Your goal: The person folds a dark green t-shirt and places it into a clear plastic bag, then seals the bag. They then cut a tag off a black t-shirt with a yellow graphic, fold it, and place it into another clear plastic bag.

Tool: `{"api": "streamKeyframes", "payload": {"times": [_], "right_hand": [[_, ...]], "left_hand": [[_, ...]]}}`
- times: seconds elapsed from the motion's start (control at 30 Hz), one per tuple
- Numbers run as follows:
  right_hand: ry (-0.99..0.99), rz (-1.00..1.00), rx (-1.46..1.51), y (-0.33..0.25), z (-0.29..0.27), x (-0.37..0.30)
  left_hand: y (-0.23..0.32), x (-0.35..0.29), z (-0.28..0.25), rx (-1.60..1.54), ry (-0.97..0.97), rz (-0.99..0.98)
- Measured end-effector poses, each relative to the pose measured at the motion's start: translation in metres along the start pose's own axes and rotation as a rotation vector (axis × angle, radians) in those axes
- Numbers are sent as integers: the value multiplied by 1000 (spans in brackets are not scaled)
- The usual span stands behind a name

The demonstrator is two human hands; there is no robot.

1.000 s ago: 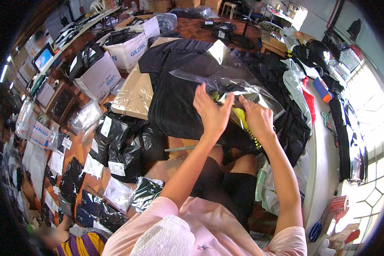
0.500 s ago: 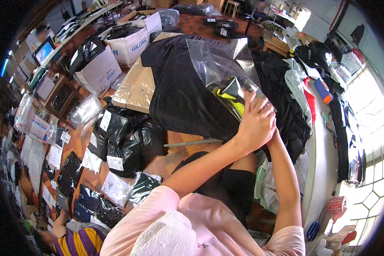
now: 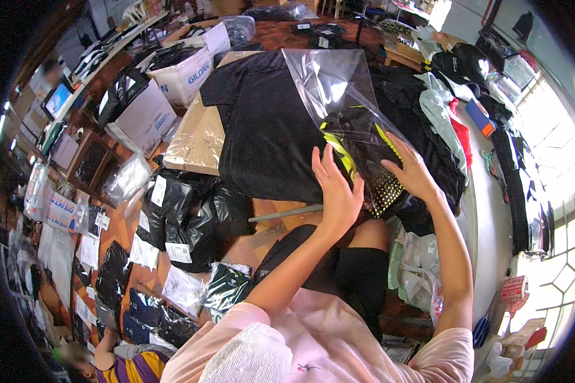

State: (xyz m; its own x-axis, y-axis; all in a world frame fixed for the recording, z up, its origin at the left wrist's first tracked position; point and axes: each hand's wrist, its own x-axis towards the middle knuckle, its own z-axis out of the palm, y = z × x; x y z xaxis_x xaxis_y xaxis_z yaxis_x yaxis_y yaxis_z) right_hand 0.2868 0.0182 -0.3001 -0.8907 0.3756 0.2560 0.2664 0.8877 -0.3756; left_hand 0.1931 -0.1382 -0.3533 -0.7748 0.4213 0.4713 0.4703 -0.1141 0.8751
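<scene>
A folded black garment with neon-yellow trim and a dotted part (image 3: 384, 199) lies inside a clear plastic bag (image 3: 326, 76). The bag's unfilled end stretches away from me over a black T-shirt (image 3: 268, 127). My left hand (image 3: 337, 191) is at the near left side of the bag, fingers spread by the yellow trim. Along the bag's right edge lies my right hand (image 3: 415, 169), fingers stretched out and thumb apart. Neither hand is wrapped round anything. Beneath the T-shirt, flat cardboard (image 3: 195, 140) sticks out on the left.
Black plastic parcels (image 3: 195, 214) with white labels are heaped on the floor to my left. White cartons (image 3: 148, 115) stand behind them. More dark cloth (image 3: 444, 172) and a white ledge (image 3: 485, 223) are on the right. Another person (image 3: 131, 360) is at lower left.
My hands were together on top of the bagged garment. They have come apart to its two sides, uncovering the dotted part, and the bag now lies flatter.
</scene>
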Motion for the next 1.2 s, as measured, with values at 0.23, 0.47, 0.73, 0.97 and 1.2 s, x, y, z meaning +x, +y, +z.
{"api": "streamKeyframes", "payload": {"times": [0.23, 0.47, 0.73, 0.97, 1.2], "right_hand": [[-75, -74, -71, 26, -7, -32], [334, 237, -80, 17, 10, -52], [632, 776, 628, 22, 37, -83], [526, 915, 925, -6, 30, -76], [619, 973, 1391, -39, 69, -103]], "left_hand": [[-10, 14, 10, -70, -120, -318], [-10, 24, -3, -584, -27, -789], [-10, 38, -13, -955, -37, -884], [-22, 51, -16, -1126, -276, -923], [-15, 40, -15, -1032, -236, -900]]}}
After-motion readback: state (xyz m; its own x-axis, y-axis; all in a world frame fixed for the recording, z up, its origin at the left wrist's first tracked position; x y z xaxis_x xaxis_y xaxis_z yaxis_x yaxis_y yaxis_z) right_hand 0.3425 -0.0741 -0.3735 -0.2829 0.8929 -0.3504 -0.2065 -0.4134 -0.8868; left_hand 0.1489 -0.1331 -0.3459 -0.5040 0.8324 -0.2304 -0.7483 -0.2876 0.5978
